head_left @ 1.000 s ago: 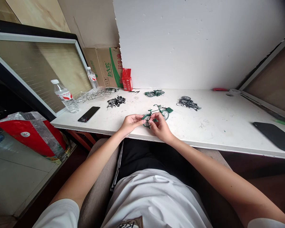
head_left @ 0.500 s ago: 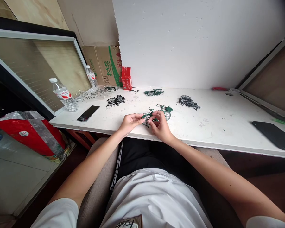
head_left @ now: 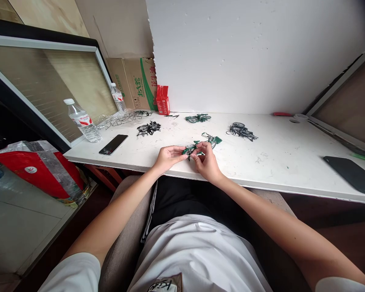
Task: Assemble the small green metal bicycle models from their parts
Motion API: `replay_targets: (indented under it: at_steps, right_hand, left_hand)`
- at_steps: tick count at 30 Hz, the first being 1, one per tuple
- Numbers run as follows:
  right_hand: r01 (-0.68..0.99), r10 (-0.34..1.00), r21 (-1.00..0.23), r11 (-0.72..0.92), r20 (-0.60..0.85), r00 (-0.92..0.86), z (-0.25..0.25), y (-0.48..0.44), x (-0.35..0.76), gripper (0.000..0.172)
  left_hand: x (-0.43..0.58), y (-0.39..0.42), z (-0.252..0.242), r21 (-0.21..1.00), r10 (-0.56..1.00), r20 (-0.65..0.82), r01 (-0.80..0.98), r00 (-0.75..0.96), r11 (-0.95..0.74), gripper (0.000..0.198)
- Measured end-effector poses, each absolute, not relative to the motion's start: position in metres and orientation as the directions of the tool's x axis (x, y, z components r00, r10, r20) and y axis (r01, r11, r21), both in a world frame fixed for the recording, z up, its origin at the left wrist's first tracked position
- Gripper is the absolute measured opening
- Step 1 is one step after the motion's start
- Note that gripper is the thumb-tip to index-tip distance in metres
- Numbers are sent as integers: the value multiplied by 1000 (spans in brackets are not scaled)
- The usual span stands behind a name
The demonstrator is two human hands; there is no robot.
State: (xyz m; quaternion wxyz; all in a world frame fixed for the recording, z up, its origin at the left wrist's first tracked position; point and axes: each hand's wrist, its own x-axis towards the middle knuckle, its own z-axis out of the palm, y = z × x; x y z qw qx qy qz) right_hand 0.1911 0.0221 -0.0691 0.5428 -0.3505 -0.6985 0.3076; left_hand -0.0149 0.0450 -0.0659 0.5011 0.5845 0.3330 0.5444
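Observation:
A small green model bicycle is held between my two hands near the table's front edge, tilted over. My left hand pinches its left end, by a wheel. The fingers of my right hand are closed on its middle and cover part of the frame. Farther back lies another green model bicycle. A black one rests to the left, and a dark one lies to the right.
On the white table are a phone, a water bottle, a second bottle, thin black frame parts, a red box and a dark flat object. A carton stands behind.
The held green bicycle has tipped from fairly upright to a flatter tilt. Both hands keep their grip in nearly the same place.

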Motion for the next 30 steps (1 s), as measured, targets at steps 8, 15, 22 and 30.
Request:
replay_targets:
  at_steps: [8, 15, 22, 30]
  right_hand:
    - [208, 820, -794, 572, 556, -133, -67, 21, 191, 34]
    - [250, 825, -788, 563, 552, -116, -66, 20, 190, 34]
    - [274, 830, -785, 555, 546, -118, -60, 13, 189, 34]
    - [308, 823, -765, 566, 546, -156, -64, 14, 189, 32]
  left_hand:
    - [-14, 43, -63, 951, 939, 300, -130, 167, -280, 58]
    - [-11, 38, -65, 946, 936, 315, -129, 158, -296, 64]
    - [-12, 39, -64, 947, 943, 308, -134, 129, -291, 59]
    - [-14, 40, -60, 960, 962, 251, -154, 104, -233, 60]
